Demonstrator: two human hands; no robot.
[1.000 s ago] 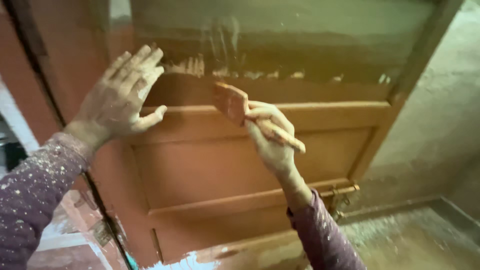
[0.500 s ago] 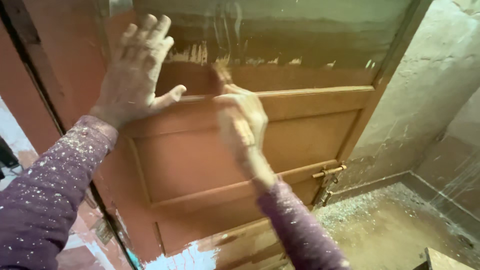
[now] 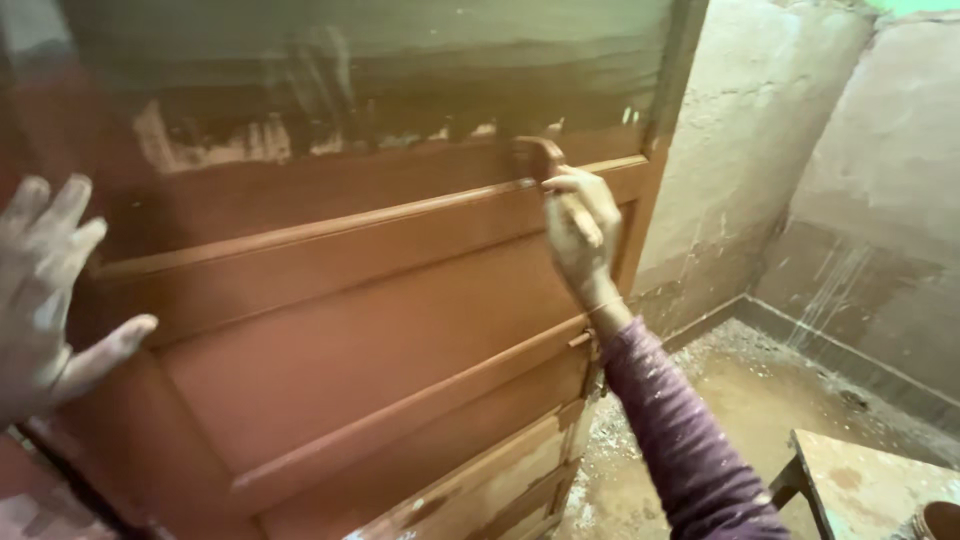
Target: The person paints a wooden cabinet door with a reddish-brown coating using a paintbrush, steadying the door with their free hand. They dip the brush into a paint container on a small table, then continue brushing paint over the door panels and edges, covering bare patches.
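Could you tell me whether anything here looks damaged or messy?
Yes: the door has a ragged band of bare pale patches above the brown paint, and pale debris litters the floor at its foot.

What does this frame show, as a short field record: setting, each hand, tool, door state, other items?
setting: bare room with rough plastered walls and a dusty floor
left hand: open, fingers spread, flat against the door's left side
right hand: closed around a paintbrush, bristles at the door's upper rail
door: panelled wood, lower part coated reddish-brown, top part patchy and unpainted
sleeve: purple, speckled with pale spots
other: corner of a low table at lower right
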